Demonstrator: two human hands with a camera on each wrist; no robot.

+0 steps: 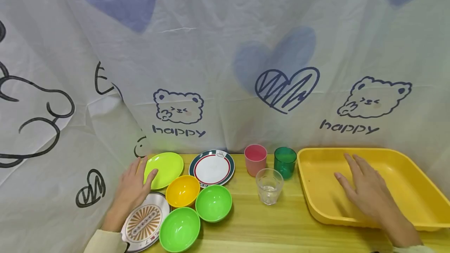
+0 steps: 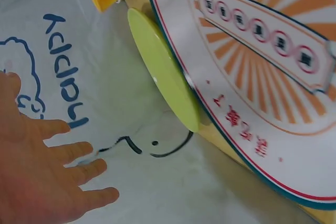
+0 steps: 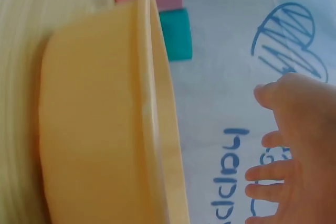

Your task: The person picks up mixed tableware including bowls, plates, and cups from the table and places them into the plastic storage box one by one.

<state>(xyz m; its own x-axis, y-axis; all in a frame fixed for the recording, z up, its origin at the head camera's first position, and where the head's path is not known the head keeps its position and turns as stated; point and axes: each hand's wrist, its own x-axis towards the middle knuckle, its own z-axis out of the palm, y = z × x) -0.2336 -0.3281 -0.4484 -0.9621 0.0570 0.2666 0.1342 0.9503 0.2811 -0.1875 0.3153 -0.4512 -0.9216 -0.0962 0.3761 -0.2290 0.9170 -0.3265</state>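
Note:
My left hand (image 1: 133, 184) hovers with fingers spread over the left end of the table, holding nothing. Beneath and beside it lie a lime-green plate (image 1: 165, 169) and a white plate with an orange sunburst (image 1: 145, 221). To its right an orange bowl (image 1: 183, 191) and two green bowls (image 1: 213, 203) stand close together. My right hand (image 1: 367, 186), also extended and holding nothing, is above the yellow basin (image 1: 318, 190). Left of the basin stand a green cup (image 1: 285, 162), a pink cup (image 1: 255, 159) and a clear glass (image 1: 269, 186).
A white plate with a dark green rim (image 1: 212, 168) lies at the back, behind the bowls. A white cloth (image 1: 225, 69) printed with hearts and bears hangs along the table's back and left side. Wooden tabletop (image 1: 260, 225) shows in front of the glass.

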